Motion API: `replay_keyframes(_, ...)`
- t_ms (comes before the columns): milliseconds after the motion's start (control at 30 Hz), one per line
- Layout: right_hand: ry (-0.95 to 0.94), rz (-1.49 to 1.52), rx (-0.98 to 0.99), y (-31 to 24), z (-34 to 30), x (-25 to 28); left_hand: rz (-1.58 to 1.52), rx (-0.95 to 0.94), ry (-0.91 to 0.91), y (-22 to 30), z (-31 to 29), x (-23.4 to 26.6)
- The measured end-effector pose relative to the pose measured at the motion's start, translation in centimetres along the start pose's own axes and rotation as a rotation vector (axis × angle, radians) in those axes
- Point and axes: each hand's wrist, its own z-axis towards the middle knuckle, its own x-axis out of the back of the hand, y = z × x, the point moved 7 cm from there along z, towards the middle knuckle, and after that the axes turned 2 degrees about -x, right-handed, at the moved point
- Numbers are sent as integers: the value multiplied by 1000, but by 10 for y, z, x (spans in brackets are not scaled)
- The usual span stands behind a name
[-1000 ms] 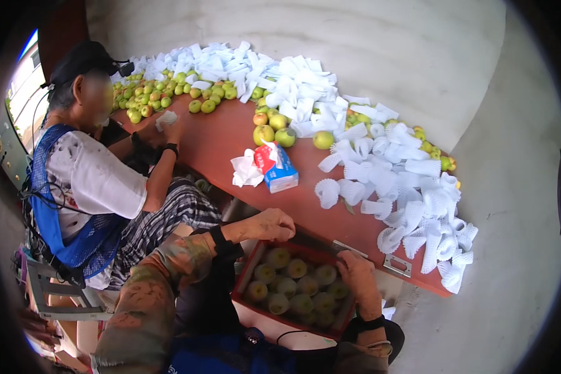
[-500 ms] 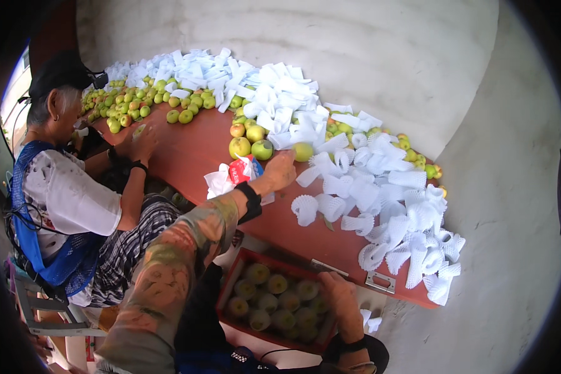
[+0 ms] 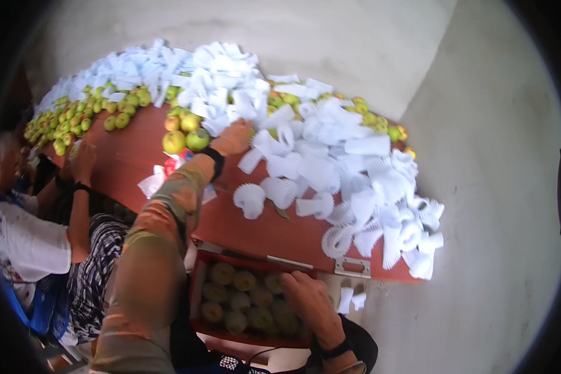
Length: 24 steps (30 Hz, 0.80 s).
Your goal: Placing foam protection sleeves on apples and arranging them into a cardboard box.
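My left hand (image 3: pixel 234 138) reaches across the table to the front of the pile, its fingers curled over an apple that it mostly covers. Just left of it lie loose yellow-green apples (image 3: pixel 197 139); white foam net sleeves (image 3: pixel 283 165) spread to its right. My right hand (image 3: pixel 308 302) is bent over the right end of a red box (image 3: pixel 196 293). Its fingertips point down beside the sleeved apples (image 3: pixel 244 280) in the box; what they press on is hidden.
A co-worker (image 3: pixel 31 237) sits at the left, hands by more apples (image 3: pixel 75 118). A crumpled white, red and blue wrapper (image 3: pixel 162 177) lies on the red table (image 3: pixel 224 218). A metal latch plate (image 3: pixel 353 267) marks its front edge. A grey wall (image 3: pixel 467 187) stands behind and right.
The whole view has swung to the right. My left hand has moved onto the apple that lay just beyond its fingers. My right hand has shifted inward over the box's right end.
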Motion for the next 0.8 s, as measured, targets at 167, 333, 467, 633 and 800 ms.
replay_keyframes(167, -53, 8, 38, -8, 5, 1, 270, 33, 25, 8, -8, 12)
replay_keyframes(333, 0, 1, 50, -5, 0, -3, 188, 133, 7, 3, -12, 4)
replay_keyframes(467, 45, 34, 55, -3, -4, -2, 152, 100, 4, 15, -16, 9)
replay_keyframes(633, 36, 5, 68, -4, -2, -8, 223, 43, 48, 11, -18, 4)
replay_keyframes(800, 63, -31, 73, -5, -1, -7, 289, 68, 22, 12, -24, 4)
